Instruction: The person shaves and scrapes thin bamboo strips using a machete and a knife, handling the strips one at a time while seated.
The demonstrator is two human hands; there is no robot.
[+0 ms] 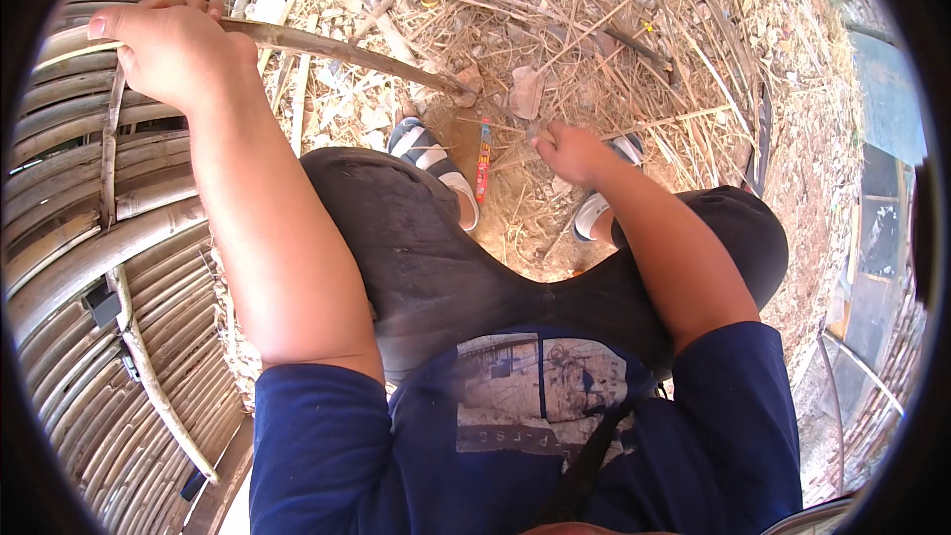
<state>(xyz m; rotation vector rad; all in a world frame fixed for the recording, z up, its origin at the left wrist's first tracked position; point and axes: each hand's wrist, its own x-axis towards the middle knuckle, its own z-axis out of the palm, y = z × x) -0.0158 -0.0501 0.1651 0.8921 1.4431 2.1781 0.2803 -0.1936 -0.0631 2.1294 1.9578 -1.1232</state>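
Observation:
My left hand (176,52) is raised at the upper left, its fingers wrapped round a long bamboo pole (342,48). The pole slants down to the right, and its far end rests low on the ground beyond my left foot. Between my feet, my right hand (575,153) is closed just above the ground. Something small and greyish shows at its fingertips, too unclear to name. A thin light stalk runs beside those fingers. Just left of this hand, a narrow red printed strip (483,160) lies on the dirt. A flat pinkish stone (526,92) sits just beyond it.
Dry straw, sticks and small stones litter the ground (594,30). A bamboo slat wall (149,337) rises close on my left. Sandals (426,151) are on my feet, either side of the red strip. Bluish panels (885,99) stand at the far right.

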